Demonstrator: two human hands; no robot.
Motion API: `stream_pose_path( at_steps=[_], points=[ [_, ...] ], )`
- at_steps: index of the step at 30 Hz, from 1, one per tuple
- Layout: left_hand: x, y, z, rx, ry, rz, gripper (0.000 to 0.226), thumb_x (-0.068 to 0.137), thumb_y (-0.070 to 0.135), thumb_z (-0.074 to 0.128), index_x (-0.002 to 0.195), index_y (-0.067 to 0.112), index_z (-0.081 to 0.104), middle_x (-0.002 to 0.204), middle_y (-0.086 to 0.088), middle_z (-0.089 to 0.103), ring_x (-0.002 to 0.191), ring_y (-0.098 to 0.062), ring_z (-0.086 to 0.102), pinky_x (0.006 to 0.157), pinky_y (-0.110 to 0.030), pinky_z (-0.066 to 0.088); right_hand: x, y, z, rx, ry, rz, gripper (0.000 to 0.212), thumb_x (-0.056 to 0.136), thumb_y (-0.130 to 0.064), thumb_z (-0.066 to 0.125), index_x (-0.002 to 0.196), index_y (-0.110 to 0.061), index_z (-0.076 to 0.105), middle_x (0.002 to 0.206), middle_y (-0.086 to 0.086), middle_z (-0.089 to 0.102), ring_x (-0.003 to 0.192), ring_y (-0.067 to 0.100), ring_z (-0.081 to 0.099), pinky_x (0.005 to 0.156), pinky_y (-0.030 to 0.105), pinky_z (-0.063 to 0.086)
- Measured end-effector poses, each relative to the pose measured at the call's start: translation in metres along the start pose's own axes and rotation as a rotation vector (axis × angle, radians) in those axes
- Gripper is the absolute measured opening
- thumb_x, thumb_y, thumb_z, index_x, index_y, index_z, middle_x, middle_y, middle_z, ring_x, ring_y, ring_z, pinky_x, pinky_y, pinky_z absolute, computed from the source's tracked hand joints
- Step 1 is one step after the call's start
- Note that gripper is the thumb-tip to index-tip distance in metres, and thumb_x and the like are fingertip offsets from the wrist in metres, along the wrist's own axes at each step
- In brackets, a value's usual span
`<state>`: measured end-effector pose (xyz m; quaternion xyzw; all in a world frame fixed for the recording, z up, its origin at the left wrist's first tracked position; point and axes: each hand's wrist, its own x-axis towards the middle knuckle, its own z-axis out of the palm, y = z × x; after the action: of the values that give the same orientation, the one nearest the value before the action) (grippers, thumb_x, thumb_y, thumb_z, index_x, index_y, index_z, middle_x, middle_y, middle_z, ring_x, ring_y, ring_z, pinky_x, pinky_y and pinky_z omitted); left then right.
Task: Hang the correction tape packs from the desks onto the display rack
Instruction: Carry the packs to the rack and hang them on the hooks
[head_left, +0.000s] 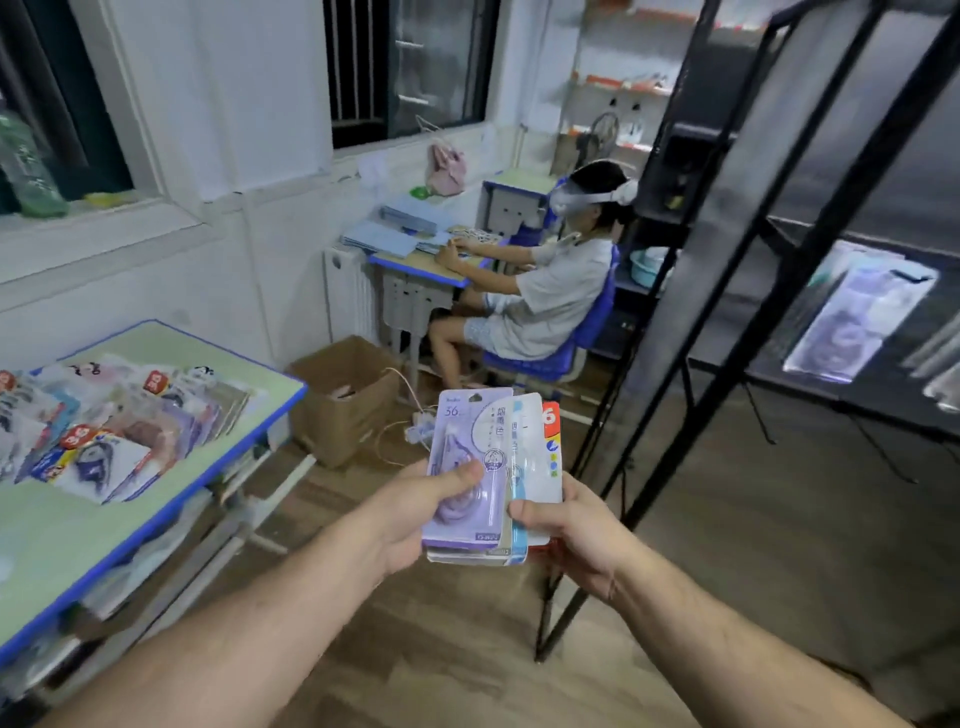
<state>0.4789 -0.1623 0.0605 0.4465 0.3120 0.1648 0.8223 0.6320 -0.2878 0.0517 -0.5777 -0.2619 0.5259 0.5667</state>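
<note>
Left hand (415, 514) and right hand (569, 530) pinch the correction tape packs (470, 431).

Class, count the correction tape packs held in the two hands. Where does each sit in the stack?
3 show: a purple pack in front, a pale blue pack behind it, a red-cornered pack at the back right. More may be hidden between them.

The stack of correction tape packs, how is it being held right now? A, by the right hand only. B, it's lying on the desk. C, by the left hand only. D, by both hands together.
D: the left hand pinches the stack of correction tape packs with its thumb on the purple front pack, and the right hand grips its right edge.
</note>
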Motion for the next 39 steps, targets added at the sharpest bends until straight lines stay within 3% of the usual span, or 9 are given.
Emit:
stream_pose_path(
  at_steps=[2, 4, 8, 12, 16, 20, 26, 31, 39],
  points=[
    [0.001, -0.007, 0.034, 0.031, -0.054, -0.006, 0.041, 0.072, 0.021, 0.075, 0.11, 0.007, 0.07, 0.094, -0.016, 0.079, 0.076, -0.025, 0.077, 0.064, -0.037, 0.063, -0.03, -0.003, -0.024, 0.025, 0.055, -0.032, 0.066, 0.071, -0.007, 0.079, 0.135, -0.011, 0.061, 0.125, 0.016, 0.072, 0.113, 0.042, 0.069, 0.086, 0.051, 0.06],
    [0.001, -0.015, 0.069, 0.07, -0.116, -0.013, 0.046, 0.071, 0.022, 0.076, 0.114, 0.007, 0.07, 0.102, -0.018, 0.078, 0.083, -0.028, 0.077, 0.073, -0.042, 0.063, -0.059, -0.006, -0.05, 0.049, 0.108, -0.061, 0.063, 0.072, -0.006, 0.078, 0.132, -0.012, 0.062, 0.123, 0.015, 0.073, 0.104, 0.036, 0.073, 0.076, 0.042, 0.061],
    [0.003, -0.037, 0.147, 0.136, -0.199, -0.022, 0.043, 0.073, 0.022, 0.076, 0.113, 0.009, 0.07, 0.109, -0.018, 0.077, 0.09, -0.03, 0.076, 0.086, -0.048, 0.061, -0.117, -0.01, -0.105, 0.05, 0.218, -0.115, 0.065, 0.07, -0.008, 0.078, 0.133, -0.014, 0.062, 0.122, 0.012, 0.074, 0.104, 0.036, 0.072, 0.088, 0.052, 0.059],
    [0.002, -0.069, 0.24, 0.178, -0.282, -0.009, 0.044, 0.074, 0.024, 0.075, 0.115, 0.009, 0.07, 0.109, -0.016, 0.077, 0.091, -0.028, 0.077, 0.081, -0.045, 0.063, -0.18, -0.014, -0.176, 0.096, 0.309, -0.169, 0.051, 0.084, 0.006, 0.07, 0.131, -0.014, 0.063, 0.123, 0.012, 0.074, 0.104, 0.033, 0.073, 0.08, 0.041, 0.062],
    [-0.002, -0.108, 0.339, 0.183, -0.375, -0.017, 0.042, 0.076, 0.025, 0.071, 0.116, 0.009, 0.07, 0.11, -0.016, 0.077, 0.09, -0.028, 0.077, 0.078, -0.043, 0.064, -0.25, -0.02, -0.255, 0.068, 0.364, -0.219, 0.048, 0.089, 0.004, 0.067, 0.134, -0.014, 0.062, 0.126, 0.011, 0.072, 0.114, 0.036, 0.07, 0.089, 0.043, 0.059],
    [-0.005, -0.142, 0.43, 0.184, -0.466, -0.01, 0.039, 0.077, 0.024, 0.07, 0.114, 0.011, 0.069, 0.104, -0.012, 0.079, 0.084, -0.024, 0.078, 0.068, -0.037, 0.064, -0.314, -0.027, -0.329, 0.058, 0.432, -0.243, 0.046, 0.09, 0.003, 0.066, 0.132, -0.017, 0.062, 0.123, 0.008, 0.074, 0.106, 0.032, 0.074, 0.076, 0.037, 0.06],
    [0.007, -0.176, 0.526, 0.226, -0.563, -0.052, 0.049, 0.078, 0.025, 0.071, 0.124, 0.009, 0.066, 0.116, -0.016, 0.075, 0.094, -0.027, 0.076, 0.079, -0.04, 0.064, -0.37, -0.029, -0.41, 0.133, 0.561, -0.302, 0.049, 0.086, -0.018, 0.074, 0.134, -0.018, 0.062, 0.127, 0.007, 0.073, 0.116, 0.033, 0.069, 0.1, 0.049, 0.055],
    [0.042, -0.194, 0.593, 0.231, -0.64, -0.099, 0.044, 0.076, 0.025, 0.07, 0.118, 0.011, 0.067, 0.11, -0.013, 0.077, 0.086, -0.024, 0.077, 0.073, -0.037, 0.064, -0.387, -0.033, -0.48, 0.33, 0.754, -0.29, 0.045, 0.106, -0.045, 0.041, 0.13, -0.02, 0.069, 0.126, 0.008, 0.073, 0.122, 0.034, 0.066, 0.112, 0.057, 0.043],
    [0.117, -0.201, 0.695, 0.246, -0.84, -0.148, 0.042, 0.081, 0.021, 0.068, 0.121, 0.009, 0.065, 0.114, -0.016, 0.076, 0.089, -0.026, 0.077, 0.075, -0.04, 0.064, -0.4, -0.07, -0.58, 0.251, 0.944, -0.326, 0.033, 0.109, -0.021, 0.044, 0.131, -0.007, 0.063, 0.122, 0.01, 0.074, 0.116, 0.03, 0.07, 0.108, 0.053, 0.049]
  ],
)
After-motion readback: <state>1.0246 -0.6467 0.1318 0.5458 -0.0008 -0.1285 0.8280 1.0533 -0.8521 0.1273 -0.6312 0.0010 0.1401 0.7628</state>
